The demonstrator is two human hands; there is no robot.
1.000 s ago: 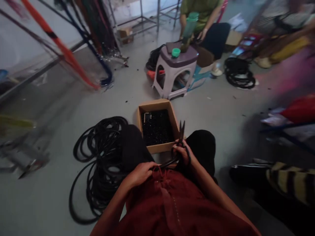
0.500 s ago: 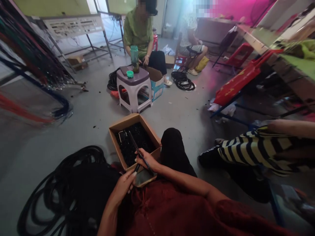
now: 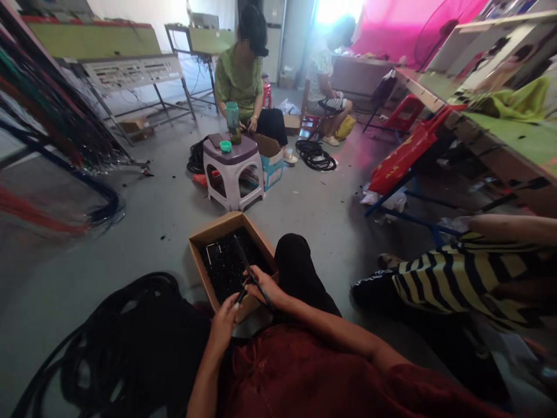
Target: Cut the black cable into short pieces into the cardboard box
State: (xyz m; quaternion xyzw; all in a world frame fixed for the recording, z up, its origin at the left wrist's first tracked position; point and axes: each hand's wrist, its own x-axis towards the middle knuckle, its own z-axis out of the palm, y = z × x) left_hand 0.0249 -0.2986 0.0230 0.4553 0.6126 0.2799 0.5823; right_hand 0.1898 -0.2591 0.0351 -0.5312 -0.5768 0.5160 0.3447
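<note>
The person's left hand (image 3: 224,325) and right hand (image 3: 265,284) make two, sharing one long thin black tool (image 3: 251,273). Near sits one open brown cardboard box (image 3: 217,229); far stands one lilac plastic stool (image 3: 230,152) carrying one translucent green bottle (image 3: 232,114). Three coils of black cable (image 3: 130,342) lie on the grey floor (image 3: 143,244): one near left, two far, (image 3: 196,157) and (image 3: 315,155). Three co-workers (image 3: 238,81) sit about: two far, (image 3: 324,75) the second, and one near right (image 3: 461,284).

A lilac plastic stool (image 3: 232,174) bearing a green bottle (image 3: 232,116), a seated co-worker in a green shirt (image 3: 237,81) behind it, a coil of black cable (image 3: 315,155) on the grey floor (image 3: 130,244) (a smaller coil), a red bag (image 3: 407,152), yellow-and-black striped trousers (image 3: 461,284) at right
</note>
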